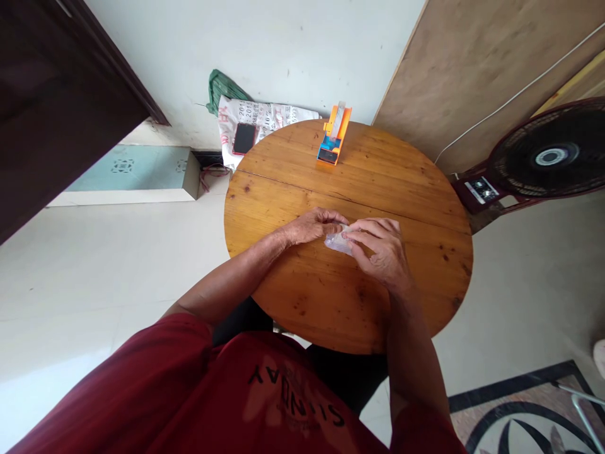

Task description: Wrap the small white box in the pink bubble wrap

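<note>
A small, crinkled, clear plastic packet (pixel 339 243) is between my hands over the middle of the round wooden table (pixel 293 284). My left hand (pixel 316 225) has its thumb and fingers closed on the upper left edge of the packet. From the right, my right hand (pixel 378 249) curves over the other side, fingers bent and fingertips pressed to the plastic. What lies inside the packet, if anything, cannot be made out. Beyond both hands, an orange and blue plastic holder (pixel 334 135) with a clear strip on it stands near the table's far edge.
Behind the table's far left edge lies a white printed sack (pixel 278 116) with a dark phone-like rectangle (pixel 244 138) on it. A green bag (pixel 224 88) leans against the wall. At right stands a dark fan (pixel 551 154). A pale ledge (pixel 137 170) lies left.
</note>
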`<move>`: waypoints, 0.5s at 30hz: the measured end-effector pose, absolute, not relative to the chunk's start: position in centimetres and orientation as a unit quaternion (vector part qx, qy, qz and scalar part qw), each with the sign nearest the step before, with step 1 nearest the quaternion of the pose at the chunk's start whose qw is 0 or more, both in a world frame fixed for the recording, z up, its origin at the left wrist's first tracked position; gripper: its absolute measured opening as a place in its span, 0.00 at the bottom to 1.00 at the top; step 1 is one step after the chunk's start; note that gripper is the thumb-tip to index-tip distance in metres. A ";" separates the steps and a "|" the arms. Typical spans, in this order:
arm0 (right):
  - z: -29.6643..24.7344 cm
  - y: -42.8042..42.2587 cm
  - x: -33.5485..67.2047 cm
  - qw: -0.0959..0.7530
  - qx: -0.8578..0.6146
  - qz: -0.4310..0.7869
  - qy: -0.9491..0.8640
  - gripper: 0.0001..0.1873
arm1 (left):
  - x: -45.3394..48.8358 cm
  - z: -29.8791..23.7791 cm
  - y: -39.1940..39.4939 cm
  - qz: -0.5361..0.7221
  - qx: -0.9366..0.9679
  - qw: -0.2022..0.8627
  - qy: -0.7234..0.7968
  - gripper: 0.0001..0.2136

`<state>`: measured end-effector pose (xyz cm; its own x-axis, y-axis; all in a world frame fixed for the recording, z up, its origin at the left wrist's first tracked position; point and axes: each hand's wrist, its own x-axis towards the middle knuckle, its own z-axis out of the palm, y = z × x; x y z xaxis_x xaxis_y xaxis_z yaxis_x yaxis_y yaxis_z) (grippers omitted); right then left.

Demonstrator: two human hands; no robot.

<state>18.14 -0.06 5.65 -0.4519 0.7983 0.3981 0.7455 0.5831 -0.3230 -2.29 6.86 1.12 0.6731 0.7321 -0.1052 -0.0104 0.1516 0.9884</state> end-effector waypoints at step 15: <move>5.7 0.3 19.5 0.345 -0.488 0.069 -0.799 0.09 | -2.2 1.6 6.7 0.266 0.579 0.704 0.313 0.14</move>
<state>19.55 0.34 5.74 -0.2855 0.8268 0.4846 0.7322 0.5144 -0.4464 -2.25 6.65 1.58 0.6628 0.7369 -0.1330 -0.0113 0.1875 0.9822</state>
